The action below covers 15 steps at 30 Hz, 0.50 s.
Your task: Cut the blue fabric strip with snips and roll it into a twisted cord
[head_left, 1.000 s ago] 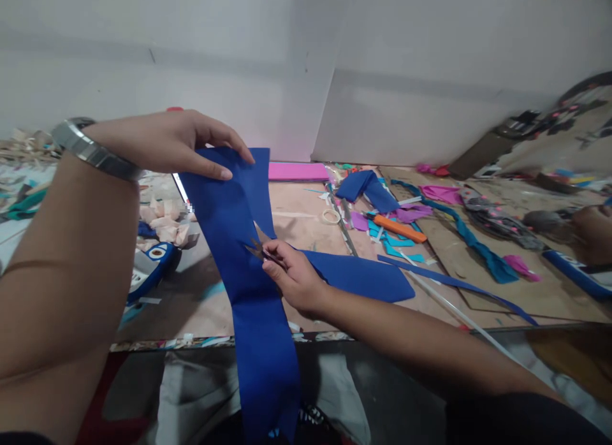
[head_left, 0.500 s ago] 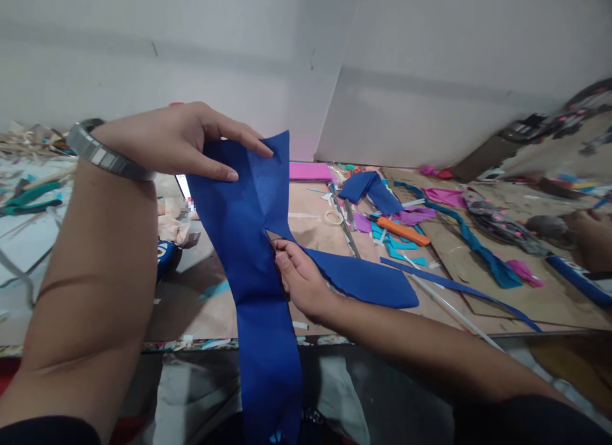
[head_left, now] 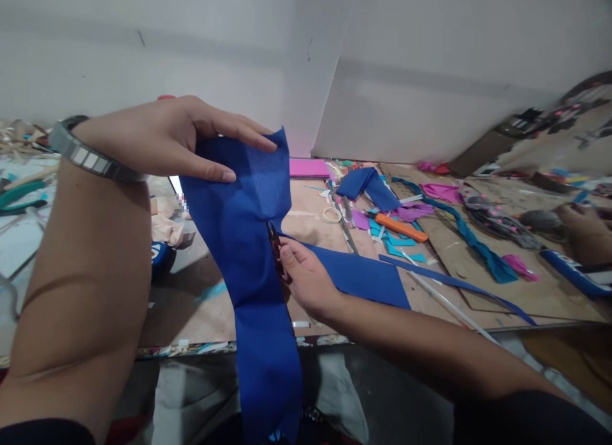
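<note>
Blue sheet (head_left: 239, 241) stands raised over the desk (head_left: 191, 317), its lower end hanging past the near edge. The left hand (head_left: 184, 136) holds its top, thumb in front; the right hand (head_left: 310, 280) grips scissors (head_left: 276, 248) at the sheet's right side. A second ago their blades were spread, slanting left; now they lie nearly together, pointing more steeply up. The sheet's top right corner has risen, and its right edge, smoother then, now kinks. Toward the desk's right, the cutter (head_left: 400, 227) and thin strip (head_left: 454, 282) have stayed put.
</note>
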Each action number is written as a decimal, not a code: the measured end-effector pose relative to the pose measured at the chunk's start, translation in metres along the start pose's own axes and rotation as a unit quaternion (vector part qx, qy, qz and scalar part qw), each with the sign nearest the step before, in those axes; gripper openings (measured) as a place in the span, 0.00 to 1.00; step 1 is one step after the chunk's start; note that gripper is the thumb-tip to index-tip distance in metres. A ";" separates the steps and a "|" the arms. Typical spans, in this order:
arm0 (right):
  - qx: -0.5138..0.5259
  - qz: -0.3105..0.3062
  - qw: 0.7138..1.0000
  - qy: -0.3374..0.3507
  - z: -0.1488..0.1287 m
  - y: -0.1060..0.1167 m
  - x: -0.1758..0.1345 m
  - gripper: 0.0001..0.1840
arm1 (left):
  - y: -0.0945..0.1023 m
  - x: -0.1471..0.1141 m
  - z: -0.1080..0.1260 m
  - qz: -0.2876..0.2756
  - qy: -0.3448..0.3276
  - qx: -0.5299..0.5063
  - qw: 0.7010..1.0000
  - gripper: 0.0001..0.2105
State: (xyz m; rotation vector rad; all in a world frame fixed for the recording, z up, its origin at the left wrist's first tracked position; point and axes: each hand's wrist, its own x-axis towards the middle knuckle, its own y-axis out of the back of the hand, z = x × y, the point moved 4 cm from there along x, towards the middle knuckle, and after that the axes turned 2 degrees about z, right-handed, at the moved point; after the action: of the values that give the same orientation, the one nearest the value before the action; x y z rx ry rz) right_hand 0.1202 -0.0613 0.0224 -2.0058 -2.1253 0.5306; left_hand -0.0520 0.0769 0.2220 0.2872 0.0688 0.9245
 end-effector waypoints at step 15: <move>-0.045 -0.024 0.998 0.039 -0.006 0.002 -0.002 0.28 | -0.011 -0.018 0.015 -0.113 -0.247 0.348 0.897 0.28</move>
State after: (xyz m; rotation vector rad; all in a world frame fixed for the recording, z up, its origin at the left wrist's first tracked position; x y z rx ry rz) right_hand 0.1241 -0.0620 0.0273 -1.9804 -2.1805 0.3501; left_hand -0.0516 0.0535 0.2328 1.1524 -0.0399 0.5419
